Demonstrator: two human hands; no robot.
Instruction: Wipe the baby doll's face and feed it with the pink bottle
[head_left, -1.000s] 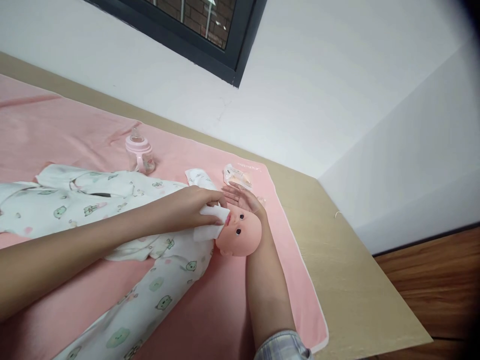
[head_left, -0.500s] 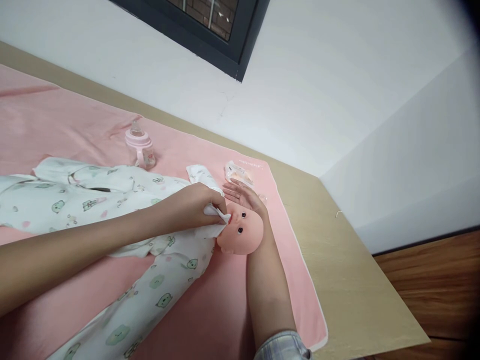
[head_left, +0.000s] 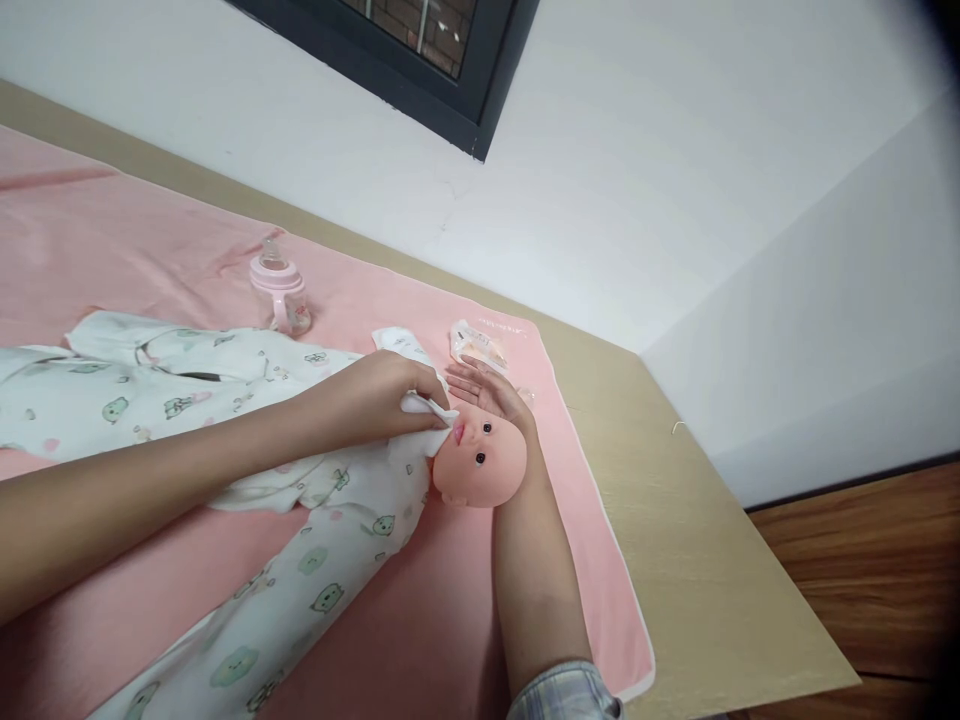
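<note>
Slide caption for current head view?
Left hand pinches a thin white cloth by the mouth of a bald pink doll's head, open right hand alongside.

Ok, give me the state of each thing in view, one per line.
Doll: face up, dressed, eyes open
Cloth: bunched, beside the doll's mouth
Left hand: pinching the cloth
Right hand: open, palm up
Bottle: upright, top on
Packet: lying flat; can't tell if opened
Blanket: spread, creased
Window: can't tell if shut
</note>
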